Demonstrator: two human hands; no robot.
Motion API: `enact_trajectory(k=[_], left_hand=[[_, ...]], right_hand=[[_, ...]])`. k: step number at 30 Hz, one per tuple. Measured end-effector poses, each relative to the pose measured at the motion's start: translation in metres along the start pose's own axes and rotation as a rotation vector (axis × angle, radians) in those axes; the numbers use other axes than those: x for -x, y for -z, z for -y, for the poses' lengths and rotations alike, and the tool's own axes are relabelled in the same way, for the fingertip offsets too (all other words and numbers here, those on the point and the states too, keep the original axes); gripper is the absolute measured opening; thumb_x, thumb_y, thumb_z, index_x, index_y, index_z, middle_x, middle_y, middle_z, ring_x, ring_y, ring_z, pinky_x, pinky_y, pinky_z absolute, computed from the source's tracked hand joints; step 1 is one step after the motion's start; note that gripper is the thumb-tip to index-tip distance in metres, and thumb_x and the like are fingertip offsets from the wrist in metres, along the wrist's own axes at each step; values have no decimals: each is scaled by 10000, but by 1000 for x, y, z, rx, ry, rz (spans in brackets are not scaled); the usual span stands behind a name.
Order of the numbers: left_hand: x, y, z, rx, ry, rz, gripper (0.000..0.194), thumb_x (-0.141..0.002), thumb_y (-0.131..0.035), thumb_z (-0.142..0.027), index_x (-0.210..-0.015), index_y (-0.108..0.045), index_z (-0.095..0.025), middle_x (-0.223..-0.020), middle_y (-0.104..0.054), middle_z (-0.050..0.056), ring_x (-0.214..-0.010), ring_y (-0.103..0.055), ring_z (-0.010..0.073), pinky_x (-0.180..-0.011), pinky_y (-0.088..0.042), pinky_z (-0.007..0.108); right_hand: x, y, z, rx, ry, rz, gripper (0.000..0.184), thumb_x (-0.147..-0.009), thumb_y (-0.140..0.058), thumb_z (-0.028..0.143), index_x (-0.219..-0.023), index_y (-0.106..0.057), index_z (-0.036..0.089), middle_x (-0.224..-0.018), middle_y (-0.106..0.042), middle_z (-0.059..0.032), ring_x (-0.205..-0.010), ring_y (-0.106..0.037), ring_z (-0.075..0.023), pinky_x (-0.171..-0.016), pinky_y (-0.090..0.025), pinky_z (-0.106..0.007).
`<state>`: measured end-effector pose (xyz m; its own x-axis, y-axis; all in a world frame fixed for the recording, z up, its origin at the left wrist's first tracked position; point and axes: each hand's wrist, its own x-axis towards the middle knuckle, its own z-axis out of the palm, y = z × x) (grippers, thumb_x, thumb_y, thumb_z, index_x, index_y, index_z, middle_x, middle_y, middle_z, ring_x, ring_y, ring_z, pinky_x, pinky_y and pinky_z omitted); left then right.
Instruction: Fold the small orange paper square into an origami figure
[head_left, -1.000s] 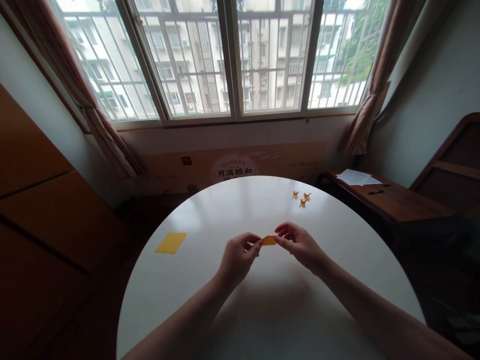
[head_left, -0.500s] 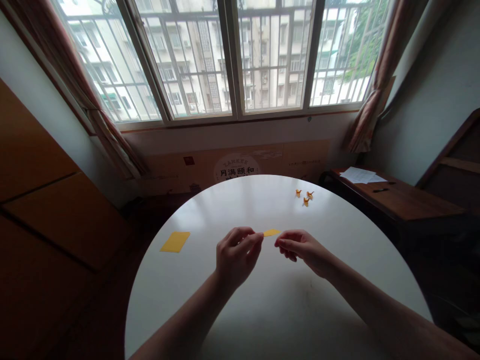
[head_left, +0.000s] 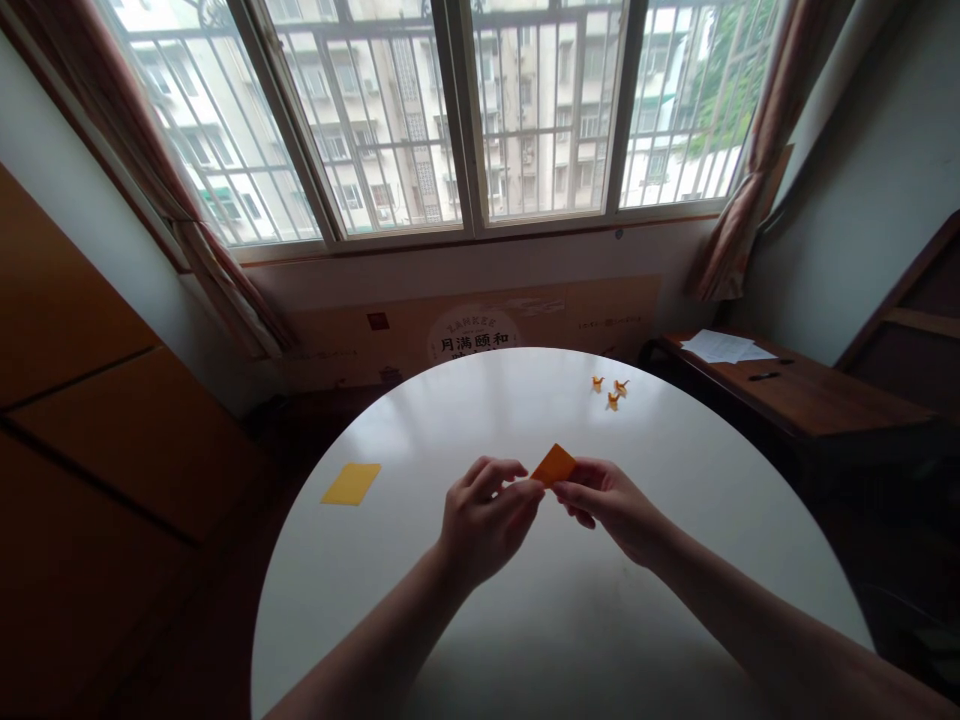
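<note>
Between my hands, above the middle of the white table (head_left: 360, 600), a small folded square of orange paper (head_left: 555, 465) is held up with one corner pointing away from me. My left hand (head_left: 491, 515) pinches its lower left corner between thumb and fingers. On the other side my right hand (head_left: 607, 500) grips its lower right edge, thumb in front and fingers behind. A flat yellow paper sheet (head_left: 352, 484) lies to the left on the table. Toward the far right rest three small folded paper birds (head_left: 613, 400).
A brown wooden side table (head_left: 832, 395) at the right carries white papers (head_left: 724, 347). Beyond the round table, a printed cardboard panel (head_left: 540, 310) stands below the barred window (head_left: 480, 120). An orange-brown cabinet (head_left: 90, 440) is at the left.
The paper has turned up from nearly edge-on to show its orange face. My right hand, apart from it before, now grips it. My left hand has shifted slightly right.
</note>
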<state>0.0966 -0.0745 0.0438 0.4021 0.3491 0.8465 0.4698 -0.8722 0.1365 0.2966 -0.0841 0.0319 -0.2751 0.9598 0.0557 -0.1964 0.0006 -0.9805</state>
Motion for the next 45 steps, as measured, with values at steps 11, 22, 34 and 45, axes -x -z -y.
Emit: enact_trajectory(k=[11, 22, 34, 45], left_hand=[[3, -18, 7, 607, 787, 219, 149, -812, -716, -291, -796, -714, -144, -715, -631, 36, -610, -560, 120, -500, -449, 200], [-7, -20, -13, 1063, 1217, 106, 114, -717, -638, -217, -807, -623, -149, -651, -615, -16, -401, -401, 48, -347, -229, 166], [-8, -12, -1, 866, 1132, 230, 403, -703, -756, -361, -1033, -659, -152, -731, -628, 6, -572, -506, 102, -450, -320, 187], [-6, -8, 1, 466, 789, 393, 78, -763, -678, -216, -734, -721, -158, -720, -686, 36, -644, -572, 138, -541, -414, 212]], right_hand=[[-1, 6, 0, 459, 198, 19, 96, -850, -617, 234, -856, -681, 163, -742, -566, -6, -664, -482, -142, -530, -364, -239], [-3, 0, -7, 320, 175, -14, 236, -868, -687, 410, -870, -666, 175, -819, -670, -51, -730, -560, -166, -576, -415, -257], [-3, 6, -2, 314, 77, -41, 170, -840, -654, 330, -803, -623, 167, -676, -616, -4, -575, -543, -127, -456, -367, -221], [3, 2, -3, 602, 150, 48, 68, -809, -621, 170, -748, -650, 175, -671, -641, 5, -618, -544, -131, -545, -386, -235]])
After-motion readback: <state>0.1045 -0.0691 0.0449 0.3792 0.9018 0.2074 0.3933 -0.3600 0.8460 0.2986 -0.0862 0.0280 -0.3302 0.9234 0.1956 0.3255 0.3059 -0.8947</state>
